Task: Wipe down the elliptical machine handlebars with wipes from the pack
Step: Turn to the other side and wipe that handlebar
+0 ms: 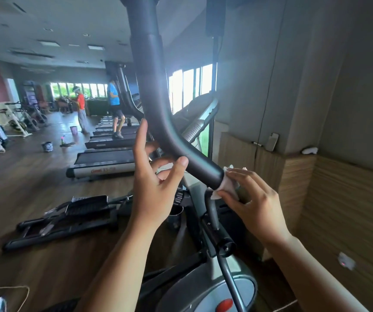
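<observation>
A thick black foam-covered handlebar (158, 113) of the elliptical curves down from the top of the view to its lower end near the middle. My right hand (253, 203) pinches a white wipe (227, 184) wrapped round the bar just below the foam's end. My left hand (156, 176) is beside the bend of the bar, fingers loosely spread, thumb tip touching the foam, holding nothing. The wipe pack is not in view.
The elliptical's grey flywheel housing (205, 289) and black pedals (68, 217) lie below. A row of treadmills (106, 158) runs away on the left, where two people stand. A wooden-panelled wall (338, 199) is close on the right, with a phone (273, 141) on its ledge.
</observation>
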Available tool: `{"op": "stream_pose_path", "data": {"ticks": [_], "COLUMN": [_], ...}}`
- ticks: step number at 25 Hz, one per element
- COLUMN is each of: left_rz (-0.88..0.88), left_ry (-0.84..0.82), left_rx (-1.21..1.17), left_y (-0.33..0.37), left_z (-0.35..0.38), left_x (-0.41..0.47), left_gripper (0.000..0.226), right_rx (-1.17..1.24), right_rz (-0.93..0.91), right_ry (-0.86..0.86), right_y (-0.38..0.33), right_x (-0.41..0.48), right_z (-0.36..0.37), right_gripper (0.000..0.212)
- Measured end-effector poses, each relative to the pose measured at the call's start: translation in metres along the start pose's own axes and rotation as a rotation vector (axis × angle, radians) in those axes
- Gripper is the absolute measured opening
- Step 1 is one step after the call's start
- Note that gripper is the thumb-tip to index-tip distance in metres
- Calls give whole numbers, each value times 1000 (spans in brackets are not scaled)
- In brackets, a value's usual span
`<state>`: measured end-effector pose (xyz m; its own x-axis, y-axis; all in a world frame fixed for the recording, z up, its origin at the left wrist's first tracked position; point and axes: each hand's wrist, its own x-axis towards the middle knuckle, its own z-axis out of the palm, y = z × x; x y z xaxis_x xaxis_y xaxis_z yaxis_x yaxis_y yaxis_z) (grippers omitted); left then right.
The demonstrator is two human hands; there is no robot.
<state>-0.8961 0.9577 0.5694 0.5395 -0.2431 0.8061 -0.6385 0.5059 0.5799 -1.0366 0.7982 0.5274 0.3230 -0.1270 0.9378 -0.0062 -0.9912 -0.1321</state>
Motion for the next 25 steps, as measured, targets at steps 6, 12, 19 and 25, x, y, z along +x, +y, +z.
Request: {"op": "stream_pose_path", "data": {"ticks": [6,12,19,25], "left_rz": [24,-38,-86,-79], "left_ry": [60,123,172,217], "left_rx": [4,77,169,213], "left_y": [-6,2,16,36], "left_z": [12,16,11,9], "left_x": [-8,-11,-11,1], "left_gripper": [76,76,74,59], "right_rx": [74,138,328,502], "right_rz": [65,36,84,150], "right_ry": [-48,-48,-200,-320], "right_y": [21,30,10,-24], "right_x": [-15,-14,26,78], "right_z": [-5,-4,-8,2], "right_gripper": [38,36,39,36]}}
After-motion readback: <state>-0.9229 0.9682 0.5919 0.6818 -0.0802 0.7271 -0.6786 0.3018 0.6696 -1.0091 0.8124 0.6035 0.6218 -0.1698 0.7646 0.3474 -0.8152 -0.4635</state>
